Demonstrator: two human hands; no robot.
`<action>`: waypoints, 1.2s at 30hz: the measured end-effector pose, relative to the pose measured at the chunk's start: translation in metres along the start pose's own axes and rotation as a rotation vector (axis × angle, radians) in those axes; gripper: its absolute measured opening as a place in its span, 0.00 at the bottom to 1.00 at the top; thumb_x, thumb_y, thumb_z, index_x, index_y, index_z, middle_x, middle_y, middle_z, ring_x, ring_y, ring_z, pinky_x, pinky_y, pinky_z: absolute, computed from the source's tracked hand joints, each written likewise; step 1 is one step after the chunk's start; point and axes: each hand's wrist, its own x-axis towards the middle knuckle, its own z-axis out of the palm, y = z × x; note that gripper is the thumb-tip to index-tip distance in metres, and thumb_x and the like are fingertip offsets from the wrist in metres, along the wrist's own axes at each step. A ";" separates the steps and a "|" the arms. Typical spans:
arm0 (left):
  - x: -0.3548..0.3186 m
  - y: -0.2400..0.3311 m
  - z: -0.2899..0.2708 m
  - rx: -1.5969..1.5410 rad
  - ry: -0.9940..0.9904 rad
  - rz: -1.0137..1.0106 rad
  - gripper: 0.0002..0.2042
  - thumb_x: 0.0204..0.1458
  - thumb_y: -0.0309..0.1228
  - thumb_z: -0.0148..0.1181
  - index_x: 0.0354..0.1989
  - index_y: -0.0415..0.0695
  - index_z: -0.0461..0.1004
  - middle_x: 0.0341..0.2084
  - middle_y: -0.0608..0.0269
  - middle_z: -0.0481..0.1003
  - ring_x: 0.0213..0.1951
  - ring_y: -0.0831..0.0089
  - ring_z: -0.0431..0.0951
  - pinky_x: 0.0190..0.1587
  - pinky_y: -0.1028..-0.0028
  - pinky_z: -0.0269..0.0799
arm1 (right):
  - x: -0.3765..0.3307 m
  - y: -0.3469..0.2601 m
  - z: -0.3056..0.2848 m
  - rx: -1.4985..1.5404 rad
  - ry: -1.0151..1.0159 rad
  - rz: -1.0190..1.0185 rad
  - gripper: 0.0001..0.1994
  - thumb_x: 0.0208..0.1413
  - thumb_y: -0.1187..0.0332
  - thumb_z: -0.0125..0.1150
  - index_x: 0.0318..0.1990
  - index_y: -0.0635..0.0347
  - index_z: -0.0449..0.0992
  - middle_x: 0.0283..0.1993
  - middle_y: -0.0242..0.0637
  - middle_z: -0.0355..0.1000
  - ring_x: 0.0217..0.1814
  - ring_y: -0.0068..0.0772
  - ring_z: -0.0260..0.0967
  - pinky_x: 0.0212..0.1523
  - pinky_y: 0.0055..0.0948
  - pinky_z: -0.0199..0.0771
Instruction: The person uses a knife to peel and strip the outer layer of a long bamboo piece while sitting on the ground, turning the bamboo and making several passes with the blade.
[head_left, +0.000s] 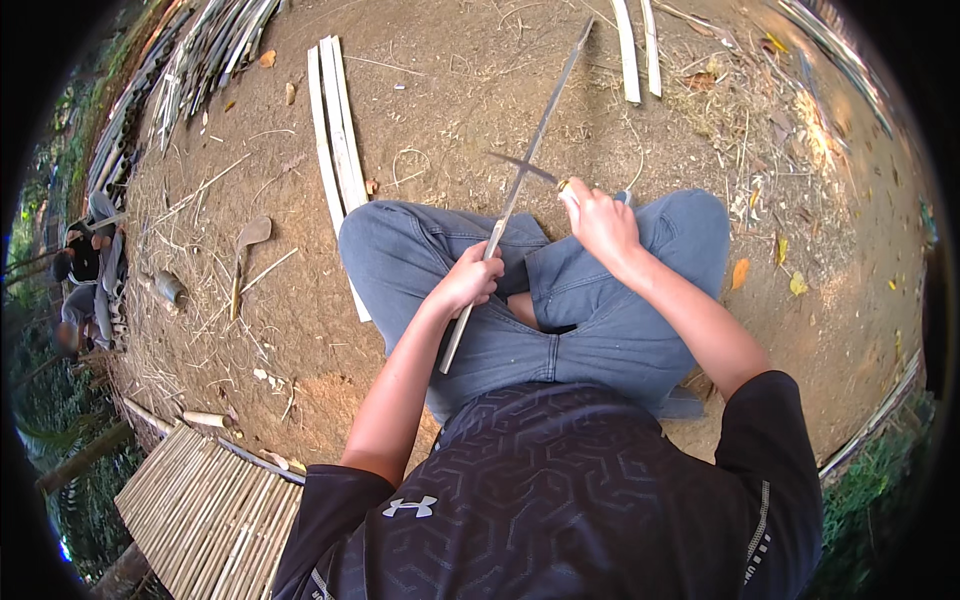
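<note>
I sit cross-legged on the ground with a long, thin bamboo strip slanting up and away from my lap. My left hand is closed around its lower part, and the near end sticks out below the fist over my left thigh. In my right hand, close to the right knee, is a knife whose handle is mostly covered by my fingers. Its narrow dark blade points left and crosses the strip above my left hand. Whether the edge cuts into the strip cannot be made out.
Pale split bamboo strips lie beyond my left knee, with two more strips at the far right. A broad-bladed tool and a dark jar-like object rest at left. Other people sit farther left; a slatted bamboo platform stands near-left.
</note>
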 end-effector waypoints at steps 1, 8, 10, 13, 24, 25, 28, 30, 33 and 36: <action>0.000 -0.002 -0.004 -0.017 -0.009 -0.003 0.09 0.52 0.24 0.51 0.38 0.49 0.61 0.19 0.76 0.57 0.13 0.87 0.53 0.13 0.80 0.46 | -0.004 -0.008 -0.003 -0.002 -0.007 -0.091 0.19 0.63 0.55 0.55 0.53 0.60 0.72 0.23 0.47 0.75 0.19 0.41 0.76 0.16 0.38 0.76; 0.001 -0.004 -0.008 -0.077 -0.040 -0.019 0.09 0.52 0.23 0.51 0.39 0.49 0.62 0.19 0.75 0.59 0.13 0.86 0.54 0.13 0.79 0.46 | 0.003 -0.002 -0.006 0.054 -0.033 -0.072 0.16 0.63 0.57 0.55 0.49 0.60 0.74 0.23 0.51 0.75 0.23 0.49 0.77 0.21 0.42 0.78; 0.001 -0.007 -0.008 -0.079 -0.031 -0.013 0.08 0.52 0.23 0.51 0.38 0.49 0.61 0.19 0.76 0.58 0.13 0.86 0.53 0.13 0.79 0.46 | -0.004 -0.007 -0.011 0.031 0.017 -0.216 0.15 0.63 0.57 0.54 0.47 0.60 0.74 0.22 0.49 0.74 0.22 0.47 0.77 0.18 0.42 0.77; 0.002 -0.001 -0.010 -0.080 -0.048 -0.026 0.08 0.52 0.23 0.51 0.38 0.49 0.61 0.18 0.76 0.58 0.13 0.86 0.53 0.13 0.79 0.46 | 0.032 0.012 -0.016 0.095 -0.175 0.093 0.17 0.62 0.58 0.56 0.52 0.59 0.75 0.27 0.54 0.76 0.23 0.52 0.77 0.23 0.45 0.79; -0.001 0.000 -0.009 -0.062 -0.022 -0.026 0.08 0.53 0.23 0.50 0.34 0.52 0.60 0.17 0.77 0.57 0.11 0.87 0.51 0.11 0.79 0.45 | 0.039 0.009 0.002 0.030 -0.090 -0.061 0.16 0.68 0.57 0.48 0.45 0.62 0.73 0.18 0.42 0.72 0.15 0.35 0.74 0.12 0.36 0.73; 0.000 -0.001 -0.009 -0.068 -0.037 -0.025 0.08 0.53 0.23 0.51 0.34 0.52 0.59 0.17 0.77 0.57 0.11 0.87 0.52 0.11 0.80 0.45 | 0.062 0.021 -0.004 0.110 -0.233 0.128 0.17 0.67 0.56 0.48 0.47 0.63 0.73 0.18 0.43 0.72 0.16 0.37 0.74 0.13 0.38 0.73; 0.003 0.004 -0.012 -0.087 -0.051 -0.022 0.08 0.53 0.23 0.51 0.33 0.52 0.59 0.17 0.78 0.57 0.11 0.87 0.52 0.11 0.80 0.45 | 0.044 0.022 0.014 -0.017 0.077 -0.174 0.16 0.68 0.58 0.47 0.47 0.63 0.73 0.20 0.45 0.73 0.17 0.38 0.74 0.12 0.38 0.72; -0.004 0.002 -0.008 -0.115 -0.024 -0.051 0.08 0.53 0.23 0.51 0.34 0.52 0.59 0.17 0.78 0.57 0.11 0.87 0.52 0.11 0.81 0.45 | 0.043 0.015 0.010 -0.024 -0.069 -0.176 0.15 0.68 0.59 0.46 0.44 0.63 0.73 0.21 0.46 0.74 0.17 0.39 0.75 0.11 0.37 0.71; 0.004 -0.002 -0.013 -0.101 -0.082 -0.035 0.08 0.53 0.23 0.51 0.35 0.51 0.59 0.17 0.77 0.57 0.11 0.87 0.52 0.11 0.81 0.45 | 0.076 0.055 0.015 -0.036 -0.031 0.033 0.17 0.70 0.59 0.43 0.46 0.65 0.72 0.17 0.36 0.68 0.11 0.23 0.63 0.05 0.25 0.58; -0.002 0.001 -0.009 -0.101 -0.033 -0.055 0.08 0.54 0.23 0.51 0.36 0.51 0.60 0.17 0.77 0.57 0.11 0.87 0.52 0.12 0.80 0.45 | 0.057 0.024 0.003 -0.042 -0.171 -0.068 0.16 0.67 0.59 0.50 0.47 0.64 0.73 0.15 0.39 0.71 0.15 0.30 0.72 0.09 0.31 0.68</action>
